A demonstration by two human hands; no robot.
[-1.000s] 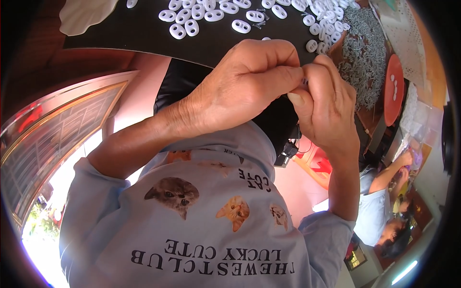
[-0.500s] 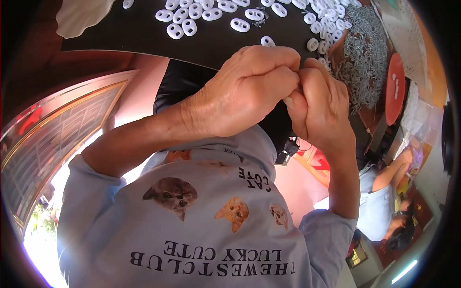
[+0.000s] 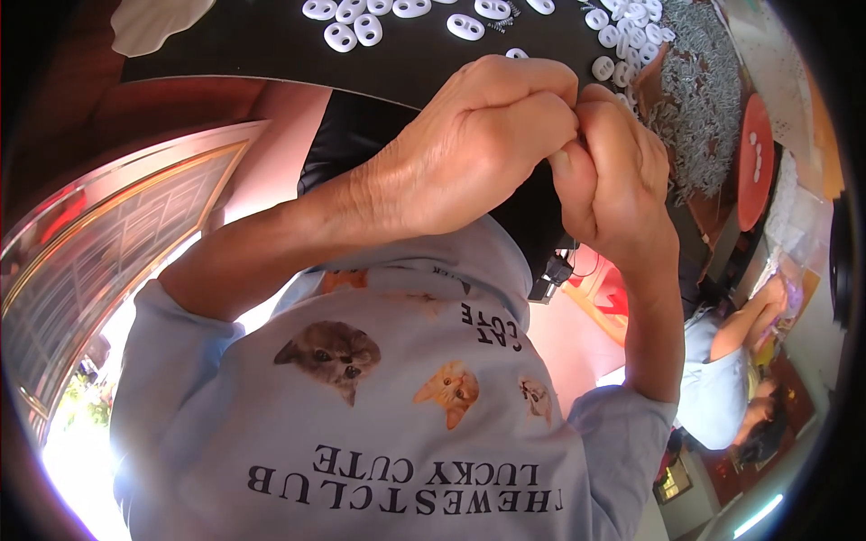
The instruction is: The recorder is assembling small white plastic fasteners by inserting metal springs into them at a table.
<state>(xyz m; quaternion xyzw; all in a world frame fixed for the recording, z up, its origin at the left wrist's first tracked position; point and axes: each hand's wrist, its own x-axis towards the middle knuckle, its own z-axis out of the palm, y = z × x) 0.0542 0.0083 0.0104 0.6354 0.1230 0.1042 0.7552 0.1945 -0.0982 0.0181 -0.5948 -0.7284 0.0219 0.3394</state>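
Note:
My left hand (image 3: 496, 135) and my right hand (image 3: 622, 171) meet above the near edge of a dark table (image 3: 253, 54). Both are closed, fingertips pressed together. Whatever they pinch is hidden behind the fingers and knuckles. Just beyond them lie white oval plastic pieces with two holes, like cord-lock parts (image 3: 465, 27), spread over the tabletop. A few small loose metal springs (image 3: 502, 24) rest beside one of these. To the right of my right hand is a large heap of grey metal springs (image 3: 699, 108).
More white pieces (image 3: 631, 36) are piled at the far right, against the springs. A red dish (image 3: 754, 162) holding a few small white bits stands beyond the heap. At far left lies a cream scalloped tray (image 3: 153, 22). Another person (image 3: 722, 379) sits at the right.
Both hands stay pressed together and appear slightly higher and farther right in the picture. The table's contents have shifted upward in view, so fewer white pieces show.

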